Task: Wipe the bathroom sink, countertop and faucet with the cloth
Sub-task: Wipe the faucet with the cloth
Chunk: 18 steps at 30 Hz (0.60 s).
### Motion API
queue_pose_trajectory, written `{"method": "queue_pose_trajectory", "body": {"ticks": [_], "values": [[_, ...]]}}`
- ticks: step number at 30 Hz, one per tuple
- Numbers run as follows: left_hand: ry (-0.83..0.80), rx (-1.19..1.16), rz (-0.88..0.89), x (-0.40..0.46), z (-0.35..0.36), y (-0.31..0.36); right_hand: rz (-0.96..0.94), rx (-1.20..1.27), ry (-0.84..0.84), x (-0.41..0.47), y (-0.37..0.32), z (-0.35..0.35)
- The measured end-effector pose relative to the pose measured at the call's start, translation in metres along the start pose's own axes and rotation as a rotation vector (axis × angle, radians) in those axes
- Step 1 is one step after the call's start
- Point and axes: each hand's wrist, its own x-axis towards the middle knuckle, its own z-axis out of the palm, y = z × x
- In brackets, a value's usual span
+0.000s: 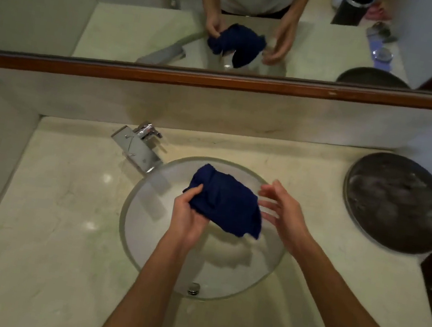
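Cloth (227, 203), dark blue, bunched, held above glass sink (140, 239). Left hand (186, 219) pinching its left edge, fingers closed on fabric. Right hand (284, 216) just right of cloth, fingers spread, blurred. Faucet (138, 148) far left on countertop (58, 223); round dark tray (398, 202) far right.

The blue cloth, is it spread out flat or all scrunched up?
Scrunched up. The blue cloth hangs bunched in folds from the left hand above the sink.
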Motion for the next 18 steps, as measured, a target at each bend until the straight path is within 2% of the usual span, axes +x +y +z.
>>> {"method": "queue_pose_trajectory", "body": {"ticks": [4, 6, 8, 10, 14, 18], "values": [[-0.031, 0.042, -0.006, -0.017, 0.059, -0.044, 0.078, 0.175, -0.216, -0.003, 0.006, -0.024], [-0.048, 0.019, -0.015, -0.023, 0.087, -0.068, 0.107, 0.200, -0.228, -0.006, 0.002, -0.051], [-0.067, 0.012, -0.022, -0.023, 0.113, -0.090, 0.076, 0.164, -0.152, -0.010, -0.004, -0.090], [-0.083, 0.100, -0.033, -0.016, 0.143, -0.112, 0.028, 0.081, -0.031, -0.009, -0.013, -0.138], [-0.096, 0.563, -0.015, 0.007, 0.209, -0.166, -0.119, -0.151, 0.173, 0.006, -0.039, -0.241], [-0.071, 0.777, 0.028, 0.047, 0.260, -0.217, -0.225, -0.408, 0.324, 0.035, -0.053, -0.331]]}}
